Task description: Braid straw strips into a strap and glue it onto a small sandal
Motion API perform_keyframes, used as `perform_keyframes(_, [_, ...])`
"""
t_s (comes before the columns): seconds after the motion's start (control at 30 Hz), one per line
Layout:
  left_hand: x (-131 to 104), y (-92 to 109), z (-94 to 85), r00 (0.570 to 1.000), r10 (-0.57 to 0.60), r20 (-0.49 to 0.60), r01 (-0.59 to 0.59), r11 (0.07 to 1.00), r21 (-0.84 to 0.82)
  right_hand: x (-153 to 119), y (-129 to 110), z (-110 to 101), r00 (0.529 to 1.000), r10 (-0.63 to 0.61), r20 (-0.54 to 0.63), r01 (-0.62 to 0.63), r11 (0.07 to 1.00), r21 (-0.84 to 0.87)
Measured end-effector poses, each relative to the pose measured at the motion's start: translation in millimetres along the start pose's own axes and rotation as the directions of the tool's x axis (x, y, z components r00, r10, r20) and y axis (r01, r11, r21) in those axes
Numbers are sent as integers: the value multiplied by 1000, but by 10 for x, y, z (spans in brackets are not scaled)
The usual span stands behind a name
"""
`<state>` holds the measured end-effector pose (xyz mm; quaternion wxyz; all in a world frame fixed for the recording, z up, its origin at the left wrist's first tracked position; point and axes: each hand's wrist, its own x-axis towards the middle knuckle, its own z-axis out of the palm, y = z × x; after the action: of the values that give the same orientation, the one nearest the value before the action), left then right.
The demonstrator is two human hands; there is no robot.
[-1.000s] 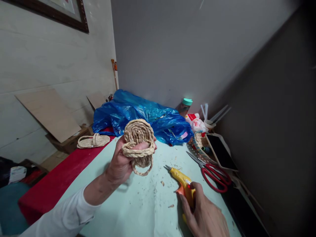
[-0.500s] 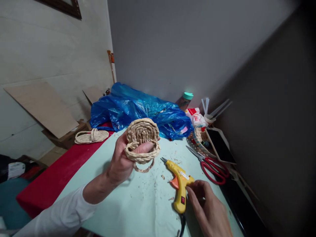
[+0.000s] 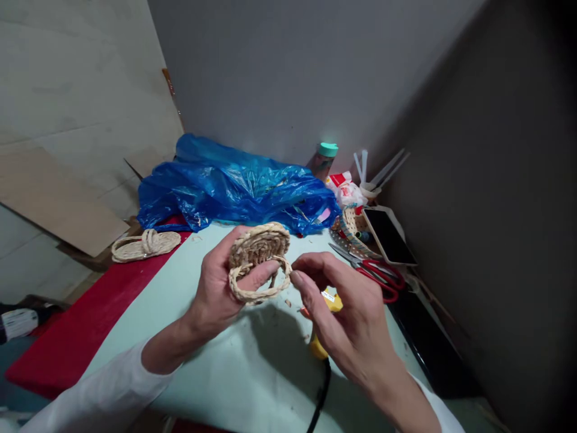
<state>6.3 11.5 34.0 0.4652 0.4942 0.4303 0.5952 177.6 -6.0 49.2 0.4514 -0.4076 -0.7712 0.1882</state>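
Near the middle, my left hand (image 3: 220, 288) is wrapped round a woven straw slipper (image 3: 259, 243), its thumb through the braided strap loop. My right hand (image 3: 347, 319) pinches the right side of the loop (image 3: 261, 294) between thumb and fingertips. Behind and under my right hand lies a yellow glue gun (image 3: 319, 347), mostly hidden, with a black cord running toward the front edge. A second straw slipper (image 3: 146, 245) with crossed straps rests on the red cloth (image 3: 103, 313) at the left.
A blue plastic bag (image 3: 238, 186) lies along the back. Red-handled scissors (image 3: 383, 276), a tablet (image 3: 390, 236), a woven basket (image 3: 349, 225) and a cup of glue sticks (image 3: 369, 189) are at the right. A green-lidded bottle (image 3: 325, 157) stands by the wall.
My right hand has moved from beside the glue gun up and left to the strap loop and now grips it. The slipper in my left hand has tilted. The whole view has shifted.
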Motion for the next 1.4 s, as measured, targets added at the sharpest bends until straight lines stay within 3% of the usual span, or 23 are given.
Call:
perform_keyframes(0.17, [29, -60, 52, 999, 41, 2, -41, 994, 102, -66, 154, -13, 989, -150, -11, 150, 988, -47])
perform_keyframes(0.3, [10, -109, 71, 1000, -20, 2, 19, 989, 145, -99, 211, 5, 979, -198, -37, 195, 977, -87])
perform_keyframes(0.43, [-1, -132, 68, 996, -89, 24, 85, 987, 134, -112, 233, 54, 974, -224, -40, 216, 967, -135])
perform_keyframes(0.63, [-2, -151, 51, 993, -95, 74, 89, 992, 84, -103, 262, 69, 959, -285, -10, 277, 938, -208])
perform_keyframes(0.83, [-28, -234, 28, 994, -75, 78, 72, 997, 30, -90, 312, 74, 922, -387, 6, 383, 908, -171])
perform_keyframes(1.03, [-55, -296, 19, 993, -85, 84, 82, 996, 35, -120, 351, 93, 916, -402, 9, 402, 915, -43])
perform_keyframes(1.3, [-92, -325, 43, 985, -60, 163, 75, 993, -87, -68, 316, 54, 899, -436, -28, 428, 891, -151])
perform_keyframes(1.4, [-87, -347, 45, 989, -59, 138, 69, 995, -69, -61, 317, 38, 900, -435, -23, 428, 892, -146])
